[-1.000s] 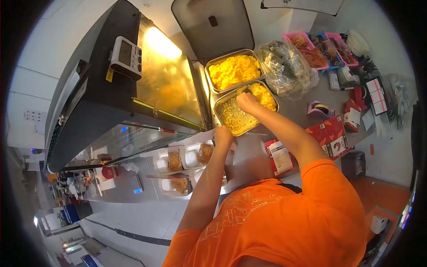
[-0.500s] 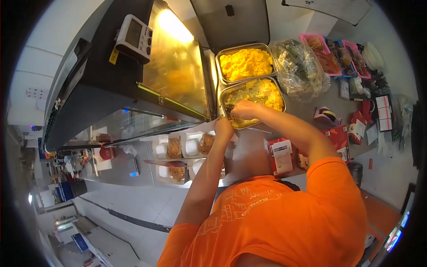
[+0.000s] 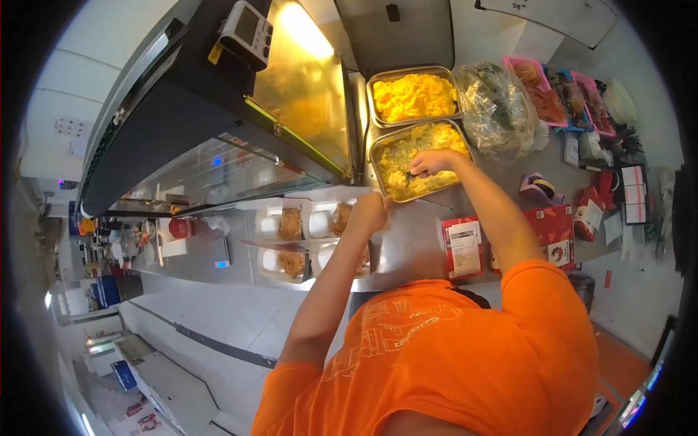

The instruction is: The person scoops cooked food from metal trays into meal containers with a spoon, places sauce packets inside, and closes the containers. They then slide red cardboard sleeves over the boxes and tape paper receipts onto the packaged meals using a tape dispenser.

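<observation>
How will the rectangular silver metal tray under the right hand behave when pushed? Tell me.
The rectangular silver metal tray is likely stiff, given its metal walls. Being wide and low, it would probably slide rather than tip. The soft-looking yellow food inside might shift.

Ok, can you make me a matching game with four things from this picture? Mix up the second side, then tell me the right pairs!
Things:
1. Right hand
2. Left hand
3. White device with a screen
4. Plastic bag

Places and states:
A. See-through and crinkly
B. Beside the open boxes of food
C. Holding a dark utensil over the nearer pan
D. Up on the black cabinet

Right pairs: 1-C, 2-B, 3-D, 4-A.
</observation>
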Demonstrator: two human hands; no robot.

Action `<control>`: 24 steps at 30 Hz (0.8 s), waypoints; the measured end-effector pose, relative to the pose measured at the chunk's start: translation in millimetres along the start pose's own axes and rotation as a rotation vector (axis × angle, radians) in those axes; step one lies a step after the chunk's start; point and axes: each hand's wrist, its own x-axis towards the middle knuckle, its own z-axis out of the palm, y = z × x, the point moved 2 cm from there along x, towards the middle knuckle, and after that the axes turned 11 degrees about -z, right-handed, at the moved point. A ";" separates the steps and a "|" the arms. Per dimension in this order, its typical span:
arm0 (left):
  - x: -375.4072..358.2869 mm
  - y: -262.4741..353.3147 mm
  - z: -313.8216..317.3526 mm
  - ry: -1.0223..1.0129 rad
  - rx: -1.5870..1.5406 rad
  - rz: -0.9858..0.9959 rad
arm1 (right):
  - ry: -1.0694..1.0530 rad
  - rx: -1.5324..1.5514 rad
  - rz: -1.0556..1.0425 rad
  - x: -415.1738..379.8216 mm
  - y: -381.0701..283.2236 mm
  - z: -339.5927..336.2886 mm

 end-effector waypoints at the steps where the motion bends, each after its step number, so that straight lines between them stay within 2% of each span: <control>1: -25.1 2.4 -22.3 -0.046 -0.109 0.031 | -0.006 -0.002 -0.004 -8.0 -4.4 -1.2; 3: -61.2 -23.4 -40.0 0.021 -0.308 0.193 | 0.027 0.115 -0.060 -22.6 -23.3 0.7; 4: -79.1 -41.6 -43.4 0.024 -0.313 0.180 | 0.020 0.112 -0.083 -27.5 -32.9 8.8; 6: -116.0 -69.1 -35.2 -0.504 -0.867 0.078 | -0.012 0.114 -0.106 -36.3 -66.5 38.4; 7: -129.8 -71.1 -36.4 -0.498 -0.881 0.066 | -0.021 0.119 -0.133 -35.0 -79.2 57.8; 8: -144.6 -67.6 -42.5 -0.506 -0.840 0.129 | 0.028 0.094 -0.248 -27.3 -86.9 80.3; 10: -160.1 -67.7 -41.3 -0.456 -0.740 0.246 | 0.257 -0.163 -0.377 -1.9 -87.4 127.7; 12: -163.5 -69.7 -33.0 -0.455 -0.759 0.175 | 0.537 -0.543 -0.426 31.6 -73.2 179.9; 13: -164.2 -72.0 -28.7 -0.462 -0.769 0.111 | 0.529 -0.544 -0.427 35.9 -77.9 197.4; 15: -164.7 -74.7 -24.5 -0.454 -0.778 0.115 | 0.703 -1.077 -0.587 37.3 -89.5 222.8; 17: -164.8 -74.0 -29.4 -0.479 -0.843 0.039 | 0.715 -1.062 -0.571 39.4 -91.7 226.4; 18: -162.9 -75.9 -28.6 -0.467 -0.872 0.085 | 0.730 -1.048 -0.552 39.4 -91.7 226.6; 20: -160.6 -79.8 -26.8 -0.475 -0.884 0.045 | 0.737 -1.036 -0.527 35.8 -89.3 224.9; 22: -156.8 -81.3 -26.5 -0.488 -0.862 -0.044 | 0.601 -0.940 -0.497 31.9 -88.6 216.8; 23: -152.1 -84.5 -20.9 -0.493 -0.859 -0.028 | 0.613 -0.948 -0.487 25.7 -89.1 211.0; 24: -145.0 -92.2 -12.7 -0.276 -0.901 -0.068 | 0.685 -0.796 -0.430 12.5 -98.5 201.3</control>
